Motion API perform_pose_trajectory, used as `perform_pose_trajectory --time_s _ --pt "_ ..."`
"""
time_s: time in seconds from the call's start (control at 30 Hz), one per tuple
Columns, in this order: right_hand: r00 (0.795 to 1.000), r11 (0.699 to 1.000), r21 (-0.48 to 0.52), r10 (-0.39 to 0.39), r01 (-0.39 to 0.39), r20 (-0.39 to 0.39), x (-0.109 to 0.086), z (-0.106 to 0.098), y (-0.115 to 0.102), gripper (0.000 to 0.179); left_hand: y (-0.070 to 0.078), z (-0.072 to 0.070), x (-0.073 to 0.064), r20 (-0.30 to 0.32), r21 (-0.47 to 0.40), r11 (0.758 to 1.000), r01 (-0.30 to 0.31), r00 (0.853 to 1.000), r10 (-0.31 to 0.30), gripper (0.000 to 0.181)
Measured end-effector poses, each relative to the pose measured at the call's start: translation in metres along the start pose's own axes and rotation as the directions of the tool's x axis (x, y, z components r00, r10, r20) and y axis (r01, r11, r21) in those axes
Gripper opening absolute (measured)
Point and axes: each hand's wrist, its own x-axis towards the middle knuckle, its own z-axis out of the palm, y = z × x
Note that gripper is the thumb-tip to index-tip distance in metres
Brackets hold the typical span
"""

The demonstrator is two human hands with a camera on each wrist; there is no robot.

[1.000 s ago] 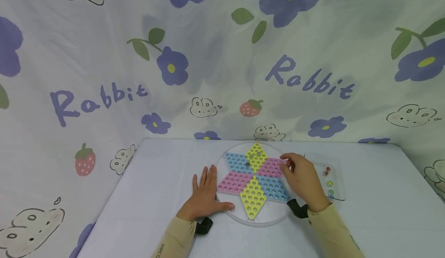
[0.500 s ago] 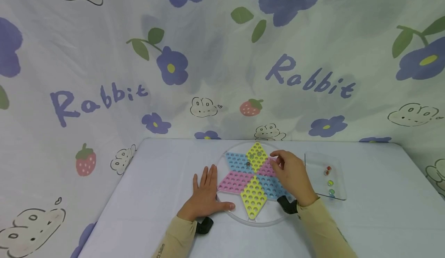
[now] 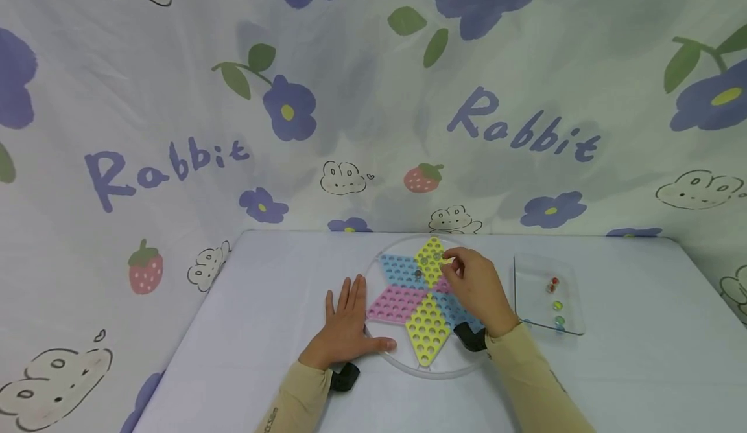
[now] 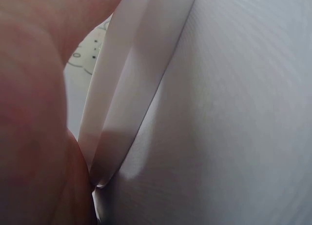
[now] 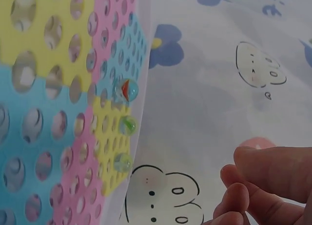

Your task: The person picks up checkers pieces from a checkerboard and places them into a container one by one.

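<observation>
A round Chinese checkers board (image 3: 419,360) with pink, blue and yellow points stands on the table. Three marbles sit in its holes at the far side; the right wrist view shows a red-and-clear marble (image 5: 129,90), a green marble (image 5: 127,125) and a pale marble (image 5: 123,162). My left hand (image 3: 344,329) lies with fingers straight beside the board, its thumb on the rim (image 4: 131,88). Over the far right part hovers my right hand (image 3: 475,284), thumb and index brought close together. Whether a marble is between those fingertips (image 5: 248,159) is hidden.
A clear tray (image 3: 533,268) right of the board holds several marbles (image 3: 558,305). The white-covered table (image 3: 280,290) meets a printed curtain (image 3: 373,96) at its back edge.
My right hand has moved left from the board's right edge, near the tray, to beside the far yellow point. The left hand has stayed in place.
</observation>
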Motion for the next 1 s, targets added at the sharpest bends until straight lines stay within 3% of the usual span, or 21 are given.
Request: perform_pose_trajectory --time_s 0.5,1.0 --pt "0.999 0.999 0.043 0.017 -0.018 0.030 0.009 0.023 -0.005 0.021 0.003 -0.003 0.000 0.012 -0.008 1.000 0.006 1.000 -0.006 0.131" --pt "0.990 0.989 0.104 0.098 -0.109 0.099 0.014 0.043 -0.008 0.021 0.003 -0.003 0.000 0.000 0.016 1.000 -0.004 1.000 0.004 0.130"
